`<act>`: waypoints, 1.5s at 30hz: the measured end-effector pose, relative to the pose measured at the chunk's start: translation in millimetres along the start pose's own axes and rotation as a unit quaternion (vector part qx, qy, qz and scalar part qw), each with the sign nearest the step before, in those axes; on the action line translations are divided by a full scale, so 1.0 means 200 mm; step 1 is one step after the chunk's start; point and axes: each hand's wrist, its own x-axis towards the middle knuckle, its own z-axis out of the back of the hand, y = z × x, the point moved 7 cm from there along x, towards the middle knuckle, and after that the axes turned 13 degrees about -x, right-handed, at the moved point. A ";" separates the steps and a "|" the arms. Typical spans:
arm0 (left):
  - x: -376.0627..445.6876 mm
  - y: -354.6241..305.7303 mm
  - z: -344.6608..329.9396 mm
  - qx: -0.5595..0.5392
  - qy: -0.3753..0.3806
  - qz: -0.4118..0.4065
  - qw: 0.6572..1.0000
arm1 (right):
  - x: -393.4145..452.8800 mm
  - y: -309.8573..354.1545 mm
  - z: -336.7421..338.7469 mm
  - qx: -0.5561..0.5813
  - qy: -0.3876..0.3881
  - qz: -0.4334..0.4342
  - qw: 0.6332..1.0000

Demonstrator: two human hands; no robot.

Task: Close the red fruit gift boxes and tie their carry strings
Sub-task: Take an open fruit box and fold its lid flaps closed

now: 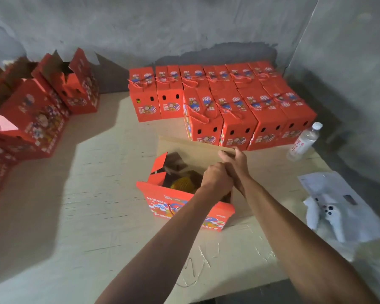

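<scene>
Closing the flaps is the step in hand: the open red box (184, 200) sits mid-table toward the near edge, fruit (182, 184) showing inside. The right hand (234, 160) pinches the tall brown flap (191, 148) at its top edge; the left hand (215, 179) is curled over the opening, though I cannot tell what it grips. Next, I judge, that flap folds down, then the carry string (170, 208) gets tied. Finished boxes (235, 110) line the far edge.
</scene>
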 end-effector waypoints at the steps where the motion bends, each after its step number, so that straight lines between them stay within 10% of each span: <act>1: -0.01 0.00 0.01 0.004 0.007 -0.019 1.000 | -0.01 0.00 0.00 -0.005 -0.012 0.005 1.000; 12: -0.14 0.38 0.13 0.024 0.037 -0.114 0.992 | -0.20 -0.04 -0.12 -0.216 -0.147 -0.052 0.964; 18: -0.25 0.54 0.22 0.115 -0.079 -0.166 0.976 | -0.40 -0.22 -0.25 -0.447 -0.050 -0.061 0.891; 27: -0.35 0.52 0.41 0.173 -0.255 -0.343 0.887 | -0.57 -0.18 -0.26 -0.526 -0.100 0.027 0.844; 33: -0.34 0.54 0.30 0.152 -0.118 -0.420 0.887 | -0.58 -0.15 -0.24 -0.530 -0.117 0.038 0.839; 38: -0.30 0.56 0.25 0.135 -0.091 -0.316 0.935 | -0.57 -0.08 -0.17 -0.505 -0.105 0.016 0.857; 45: -0.28 0.67 0.41 0.129 -0.144 -0.230 0.954 | -0.56 0.06 -0.04 -0.650 -0.149 0.083 0.741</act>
